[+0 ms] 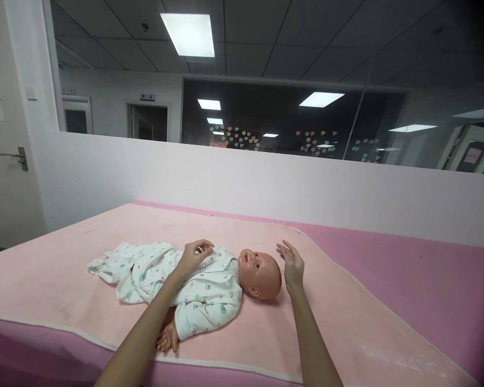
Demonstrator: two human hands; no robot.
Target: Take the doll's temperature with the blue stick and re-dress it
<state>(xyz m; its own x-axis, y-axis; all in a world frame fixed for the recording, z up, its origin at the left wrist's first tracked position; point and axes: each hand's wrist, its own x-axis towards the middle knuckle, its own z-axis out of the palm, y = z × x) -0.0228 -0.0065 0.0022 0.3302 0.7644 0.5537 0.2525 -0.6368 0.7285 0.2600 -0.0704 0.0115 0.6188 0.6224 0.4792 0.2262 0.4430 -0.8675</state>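
A baby doll (210,290) in white patterned clothes lies on its back on a peach-coloured mat (262,333), its bald head to the right and its legs to the left. Over the doll's chest is my left hand (194,257), its fingers curved and apart; whether the fingertips touch the cloth is hard to tell. My right hand (292,264) is raised just right of the doll's head, fingers apart, holding nothing. One doll hand (168,337) shows beside my left forearm, near the mat's front edge.
Pink padding (419,274) shows around the mat. A low white wall (266,183) with glass above it runs along the back. At the far left stands a door (8,177) with a metal handle.
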